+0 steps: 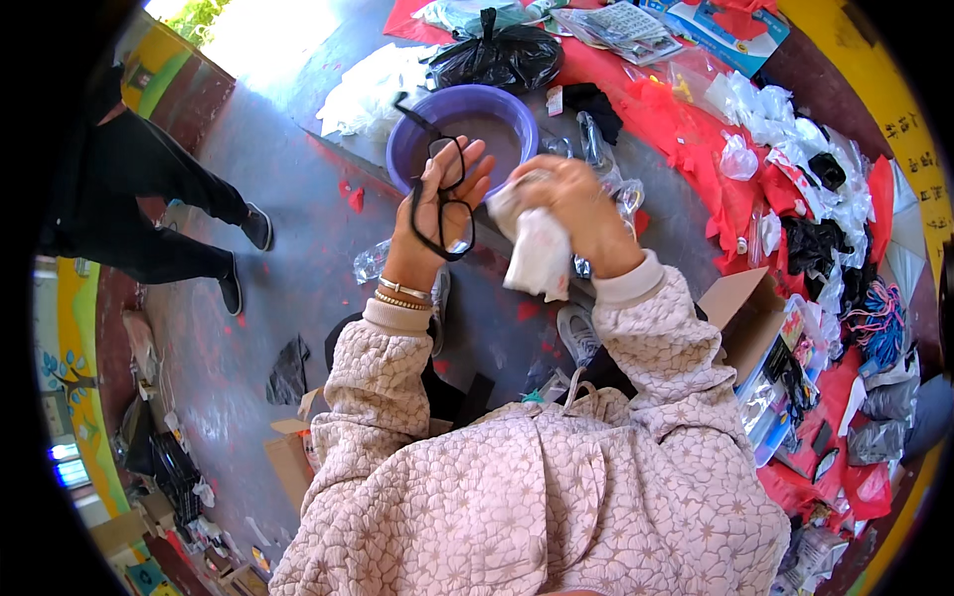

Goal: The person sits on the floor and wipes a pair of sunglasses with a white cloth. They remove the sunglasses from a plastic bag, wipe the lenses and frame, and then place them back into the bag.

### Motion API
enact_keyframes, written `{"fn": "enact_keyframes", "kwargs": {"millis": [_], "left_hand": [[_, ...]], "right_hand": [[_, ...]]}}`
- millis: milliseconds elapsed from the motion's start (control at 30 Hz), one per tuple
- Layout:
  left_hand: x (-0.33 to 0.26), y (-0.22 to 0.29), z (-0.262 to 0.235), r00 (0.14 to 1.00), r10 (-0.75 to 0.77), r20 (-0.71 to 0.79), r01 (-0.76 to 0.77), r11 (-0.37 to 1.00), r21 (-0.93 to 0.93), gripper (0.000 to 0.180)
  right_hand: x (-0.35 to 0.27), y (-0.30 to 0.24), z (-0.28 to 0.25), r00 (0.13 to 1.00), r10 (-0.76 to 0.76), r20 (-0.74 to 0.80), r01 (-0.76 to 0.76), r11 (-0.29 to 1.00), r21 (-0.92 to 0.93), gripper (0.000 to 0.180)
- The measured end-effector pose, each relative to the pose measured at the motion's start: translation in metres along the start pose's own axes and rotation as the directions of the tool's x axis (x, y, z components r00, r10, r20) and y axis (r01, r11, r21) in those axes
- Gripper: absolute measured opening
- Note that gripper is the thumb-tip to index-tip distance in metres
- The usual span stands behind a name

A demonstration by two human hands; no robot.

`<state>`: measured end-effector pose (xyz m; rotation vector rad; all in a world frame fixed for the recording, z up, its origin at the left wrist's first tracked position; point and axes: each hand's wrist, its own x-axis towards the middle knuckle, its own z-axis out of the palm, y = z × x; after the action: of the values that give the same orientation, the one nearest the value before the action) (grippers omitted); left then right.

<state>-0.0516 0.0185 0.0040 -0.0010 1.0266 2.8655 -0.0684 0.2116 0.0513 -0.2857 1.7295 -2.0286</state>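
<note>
My left hand (421, 221) is closed around a pair of black-framed glasses (472, 226), palm turned up and fingers curled. One temple of the glasses sticks out beyond the fingertips. A whitish cloth (539, 256) hangs from my right hand (584, 204), whose fingers are bunched around its top, slightly blurred. The cloth is apart from the glasses, just to their right. Beyond both hands stands a purple basin (527, 124), partly hidden by my left hand and the glasses.
A black plastic bag (497, 58) and white bags (373, 89) lie past the basin. Red sheeting (686, 149) with plastic bags runs along the right. Near my right elbow is an open cardboard box (733, 303). Another person's legs (164, 194) are at left.
</note>
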Motion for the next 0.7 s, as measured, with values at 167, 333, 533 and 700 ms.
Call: {"fn": "enact_keyframes", "kwargs": {"millis": [167,333,533,700], "left_hand": [[0.007,-0.004,-0.001,0.998,-0.047,-0.040,0.044,0.996,-0.072,0.039],[0.004,-0.001,0.005,0.992,-0.036,-0.122,0.033,0.999,-0.024,0.037],[0.002,-0.003,0.011,0.985,0.102,-0.138,-0.077,0.982,0.174,0.039],[-0.002,-0.008,0.016,0.991,0.103,-0.084,-0.086,0.978,0.188,0.040]], "right_hand": [[-0.002,-0.018,-0.033,0.997,-0.012,-0.076,0.037,0.940,0.338,0.025],[-0.025,-0.031,-0.014,0.917,-0.188,0.352,0.251,0.957,-0.145,0.028],[-0.030,-0.020,0.015,0.965,-0.011,0.261,0.048,0.990,-0.136,0.032],[-0.020,0.012,0.028,0.991,-0.130,0.042,0.137,0.930,-0.342,0.040]]}}
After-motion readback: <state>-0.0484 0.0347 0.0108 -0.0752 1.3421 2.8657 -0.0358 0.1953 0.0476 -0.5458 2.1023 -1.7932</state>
